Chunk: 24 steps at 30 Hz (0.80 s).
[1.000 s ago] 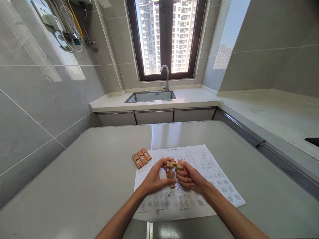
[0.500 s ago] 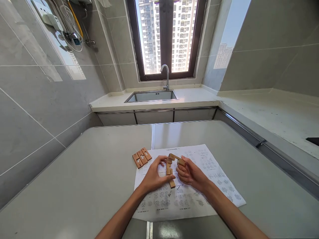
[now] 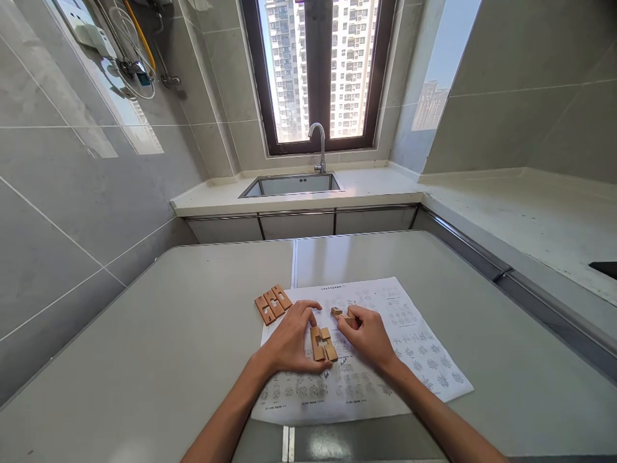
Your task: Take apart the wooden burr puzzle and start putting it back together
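Observation:
Two notched wooden puzzle bars (image 3: 323, 343) lie side by side on a printed instruction sheet (image 3: 414, 347) on the grey table (image 3: 144, 360). My left hand (image 3: 289, 344) rests over the sheet with its thumb and fingers touching the left side of those bars. My right hand (image 3: 369, 334) is closed in a pinch on a single wooden puzzle piece (image 3: 337, 313), held just above the sheet. Three more notched bars (image 3: 273, 303) lie in a row at the sheet's upper left corner.
Beyond the table runs a white counter with a steel sink (image 3: 292, 185) and tap (image 3: 318, 145) under a window. Another counter (image 3: 530, 218) runs along the right. A tiled wall with pipes and hoses (image 3: 130, 58) stands on the left.
The upright cluster held between both hands has come apart. Two bars now lie flat on the sheet under my left hand, and my right hand holds one piece alone.

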Motion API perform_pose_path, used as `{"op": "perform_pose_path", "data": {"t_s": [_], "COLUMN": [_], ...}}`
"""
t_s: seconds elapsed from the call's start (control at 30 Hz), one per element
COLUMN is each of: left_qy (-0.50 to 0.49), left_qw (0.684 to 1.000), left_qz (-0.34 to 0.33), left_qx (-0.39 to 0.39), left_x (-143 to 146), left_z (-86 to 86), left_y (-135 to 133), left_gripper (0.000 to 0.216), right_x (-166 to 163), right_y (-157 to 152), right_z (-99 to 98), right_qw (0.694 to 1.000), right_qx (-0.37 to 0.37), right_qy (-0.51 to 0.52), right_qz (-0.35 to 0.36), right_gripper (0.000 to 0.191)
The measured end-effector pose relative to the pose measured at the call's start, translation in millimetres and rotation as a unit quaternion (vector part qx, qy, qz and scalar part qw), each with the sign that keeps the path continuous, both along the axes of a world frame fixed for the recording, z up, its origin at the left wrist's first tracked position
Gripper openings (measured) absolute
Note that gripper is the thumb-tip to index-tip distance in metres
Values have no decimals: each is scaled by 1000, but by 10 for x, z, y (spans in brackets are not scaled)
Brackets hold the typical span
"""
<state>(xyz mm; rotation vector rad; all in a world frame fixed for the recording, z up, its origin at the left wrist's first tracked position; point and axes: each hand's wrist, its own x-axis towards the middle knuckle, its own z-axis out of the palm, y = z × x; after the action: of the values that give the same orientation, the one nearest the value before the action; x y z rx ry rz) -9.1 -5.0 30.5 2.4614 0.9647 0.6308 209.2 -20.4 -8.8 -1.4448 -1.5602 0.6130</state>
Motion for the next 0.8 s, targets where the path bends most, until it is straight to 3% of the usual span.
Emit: {"op": "perform_pose_path", "data": {"t_s": [0.23,0.43,0.63,0.8], "left_qy": [10,-1,17,12], "left_qw": [999,996,997,996], "left_qz": [35,61,49,68], "left_qx": [39,63,56,64], "left_x": [104,93,82,106], "left_z": [-149,-210,-213,-201], "left_y": [-12,17,18,8], "left_gripper": [61,53,74,45], "right_x": [-32,-33,-20,-11], "right_y": [-19,-22,-35,-39], "right_z": [-32,-66,-78,-91], "right_qw": [999,994,985,980], "right_qx": [-3,10,-2,7], "right_qy": [-44,-107,-170,-191], "right_qz": [12,-25,-2,50], "right_gripper": [41,40,35,34]}}
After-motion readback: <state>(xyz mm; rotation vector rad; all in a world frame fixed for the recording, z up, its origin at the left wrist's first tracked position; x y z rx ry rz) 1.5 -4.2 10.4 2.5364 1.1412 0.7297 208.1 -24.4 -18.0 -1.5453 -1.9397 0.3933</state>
